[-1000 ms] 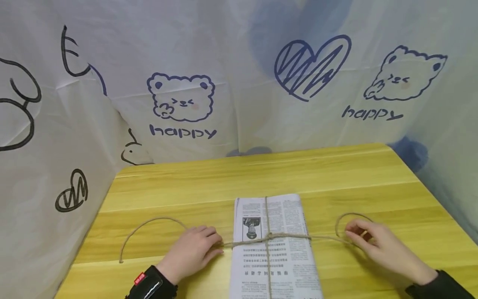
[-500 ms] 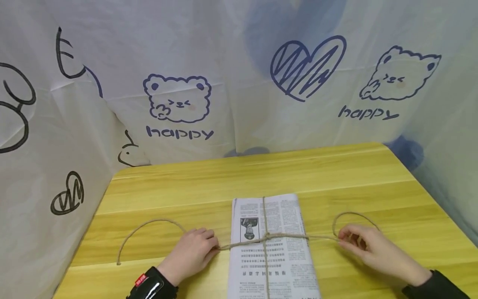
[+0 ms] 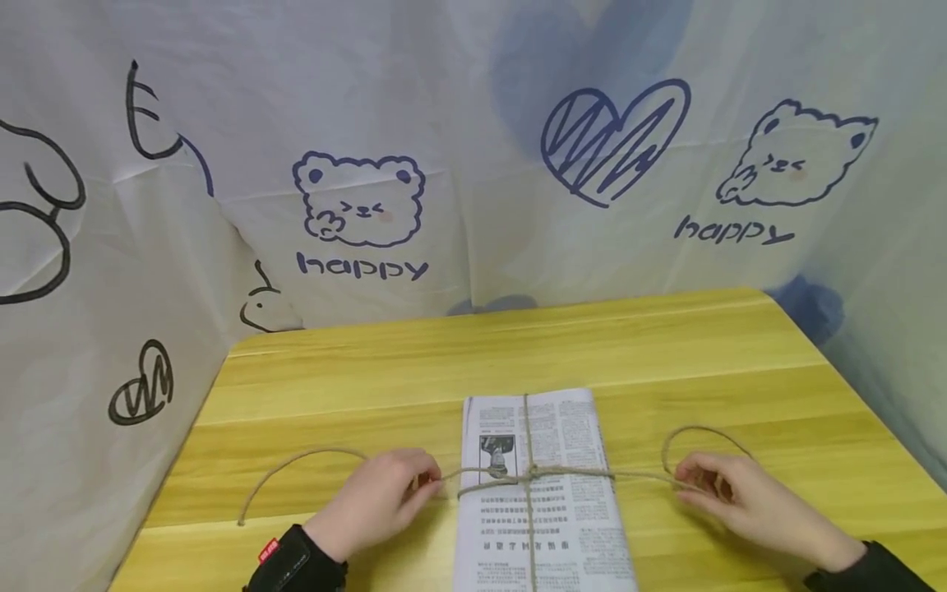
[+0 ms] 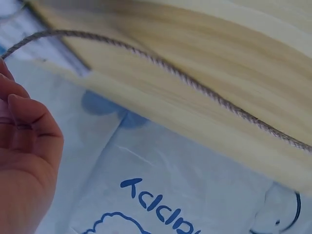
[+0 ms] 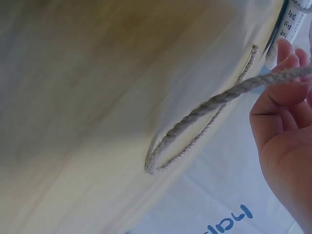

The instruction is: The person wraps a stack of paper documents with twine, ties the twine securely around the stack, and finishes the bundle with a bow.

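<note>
A folded newspaper bundle [image 3: 573,526] lies on the table, wrapped crosswise by brown twine [image 3: 577,471] that crosses near its middle. On the left, my left hand [image 3: 377,497] pinches one twine end between thumb and fingers, just beside the bundle. That strand bows slightly above the wrapped one. My right hand [image 3: 755,506] pinches the other end, and its strand runs fairly straight to the crossing. In the left wrist view the tail of twine [image 4: 180,73] trails away from my fingers. The right wrist view has a tail of twine [image 5: 204,105] bending back in a loop.
The yellow wood-grain table [image 3: 399,362] extends behind the bundle and to both sides. White cloth [image 3: 488,230] with drawn bears and hearts hangs at its back and sides. A black band [image 3: 299,563] sits on my left wrist.
The left strand, nearly straight half a second ago, now bows away from the wrapped strand at the bundle's left side. My left hand has turned, showing its thumb apart. My right hand has hardly moved.
</note>
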